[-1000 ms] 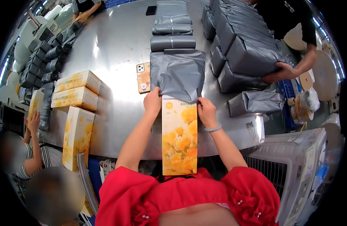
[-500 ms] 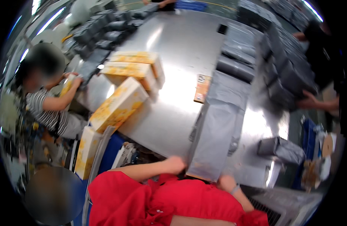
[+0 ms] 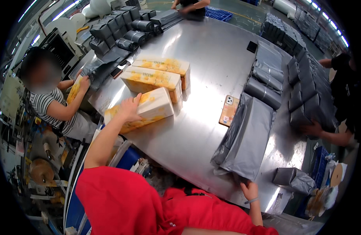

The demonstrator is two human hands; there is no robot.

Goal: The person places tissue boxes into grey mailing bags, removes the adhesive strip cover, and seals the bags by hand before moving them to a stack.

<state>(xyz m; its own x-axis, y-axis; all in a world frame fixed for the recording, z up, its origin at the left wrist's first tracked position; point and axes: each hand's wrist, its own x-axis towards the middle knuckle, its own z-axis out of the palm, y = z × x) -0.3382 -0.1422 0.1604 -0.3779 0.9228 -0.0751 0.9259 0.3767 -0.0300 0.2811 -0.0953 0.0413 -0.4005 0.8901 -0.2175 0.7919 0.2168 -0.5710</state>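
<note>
My left hand (image 3: 129,109) reaches out over a white box with a yellow floral print (image 3: 157,105) at the table's near left edge. Its fingers lie across the top and the thumb is on the near side, gripping the box. Two similar boxes (image 3: 152,80) stand just behind it. Down at the table's front edge, my right hand (image 3: 250,191) pinches the near end of a grey plastic mailing bag (image 3: 251,137). This bag lies on top of other grey bags, its near edge loose. The right fingertips are partly hidden under the plastic.
A phone in a patterned case (image 3: 229,110) lies beside the bags. Grey wrapped parcels (image 3: 311,90) are stacked at right, where a co-worker's hand (image 3: 313,129) touches them. At left another co-worker (image 3: 57,102) handles a yellow box. One parcel (image 3: 293,180) sits near the right corner.
My left hand has left the bag's near end and moved left onto the printed box. My right hand stays at the bag's edge. The view has shifted.
</note>
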